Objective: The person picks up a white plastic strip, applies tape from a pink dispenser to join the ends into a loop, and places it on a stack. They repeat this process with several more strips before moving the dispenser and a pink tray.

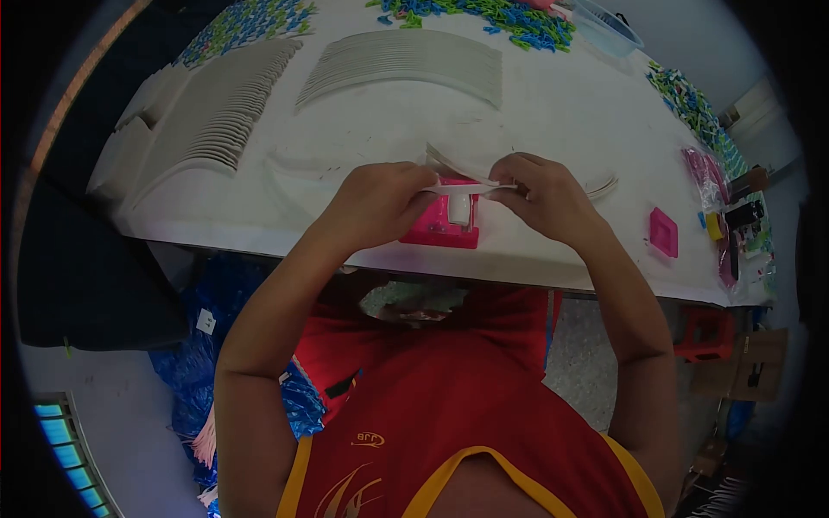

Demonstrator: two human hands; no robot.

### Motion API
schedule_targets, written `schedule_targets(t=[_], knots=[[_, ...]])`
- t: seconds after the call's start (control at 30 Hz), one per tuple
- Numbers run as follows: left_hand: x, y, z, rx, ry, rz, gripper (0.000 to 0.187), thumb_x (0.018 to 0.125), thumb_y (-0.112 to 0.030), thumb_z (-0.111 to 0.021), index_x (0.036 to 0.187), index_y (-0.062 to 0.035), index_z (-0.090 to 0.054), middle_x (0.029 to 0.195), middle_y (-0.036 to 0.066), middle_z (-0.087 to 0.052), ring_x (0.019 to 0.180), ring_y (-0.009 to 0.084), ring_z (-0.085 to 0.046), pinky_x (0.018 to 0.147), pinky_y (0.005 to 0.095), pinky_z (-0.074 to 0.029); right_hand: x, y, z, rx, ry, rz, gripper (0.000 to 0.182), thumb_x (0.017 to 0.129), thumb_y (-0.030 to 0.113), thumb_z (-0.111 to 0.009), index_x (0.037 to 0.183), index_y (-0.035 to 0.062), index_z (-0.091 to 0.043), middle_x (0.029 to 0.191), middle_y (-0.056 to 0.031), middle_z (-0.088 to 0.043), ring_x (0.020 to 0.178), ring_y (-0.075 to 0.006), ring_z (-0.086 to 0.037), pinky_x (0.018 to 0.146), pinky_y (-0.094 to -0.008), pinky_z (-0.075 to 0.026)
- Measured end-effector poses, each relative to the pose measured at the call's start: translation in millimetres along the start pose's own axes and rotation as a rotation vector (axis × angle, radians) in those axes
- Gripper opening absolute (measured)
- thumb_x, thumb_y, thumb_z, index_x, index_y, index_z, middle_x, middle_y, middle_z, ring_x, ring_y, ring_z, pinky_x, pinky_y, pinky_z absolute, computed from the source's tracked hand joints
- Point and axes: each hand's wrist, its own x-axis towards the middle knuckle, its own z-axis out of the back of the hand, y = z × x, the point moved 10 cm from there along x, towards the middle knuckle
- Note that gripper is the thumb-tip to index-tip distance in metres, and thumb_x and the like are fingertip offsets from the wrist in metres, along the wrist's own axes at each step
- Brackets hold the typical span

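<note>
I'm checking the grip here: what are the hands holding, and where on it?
Both hands hold a thin white strip above the pink block: left hand pinches its left end, right hand its right end.

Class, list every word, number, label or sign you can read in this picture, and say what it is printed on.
Red shirt: a small yellow logo on the chest, too blurred to read.
White tag on the blue bag below the table: a dark mark, too small to read.
Pink jig under the left hand and right hand: no lettering visible.
Nothing else carries readable text.
</note>
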Motion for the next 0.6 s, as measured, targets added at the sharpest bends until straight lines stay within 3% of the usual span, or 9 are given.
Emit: schedule_targets(t=[0.07, 0.3, 0.6], knots=[[4, -14, -2, 0.009, -0.045, -0.067, 0.017, 0.086, -0.009, -0.07, 0.103, -0.006, -0.07, 0.09, 0.013, -0.069, 0.077, 0.0334, -0.067, 0.068, 0.042, -0.053, 5, 0, -9, 0.077, 0.021, -0.041, 0.009, 0.087, 0.003, -0.072, 0.095, 0.0014, -0.069, 0.09, -0.0106, -0.066, 0.074, -0.0256, -0.065, 0.064, -0.0363, -0.052], [-6, -9, 4, 0.006, -0.093, -0.079, 0.021, 0.082, -0.003, -0.07, 0.103, -0.0053, -0.07, 0.091, 0.01, -0.069, 0.084, 0.0314, -0.067, 0.071, 0.041, -0.054, 9, 7, -32, 0.103, 0.005, 0.149, 0.011, 0.087, 0.001, -0.071, 0.097, 0.0019, -0.072, 0.093, -0.0111, -0.07, 0.08, -0.0268, -0.068, 0.068, -0.0357, -0.055], [-15, -6, 15, 0.069, -0.081, -0.141, 0.022, 0.074, 0.006, -0.069, 0.093, -0.0043, -0.073, 0.089, 0.008, -0.07, 0.087, 0.0275, -0.065, 0.074, 0.0387, -0.054, 14, 17, -50, 0.025, -0.087, 0.283, 0.013, 0.08, 0.0, -0.071, 0.092, 0.0042, -0.074, 0.087, -0.0099, -0.073, 0.079, -0.028, -0.07, 0.071, -0.0377, -0.058]])
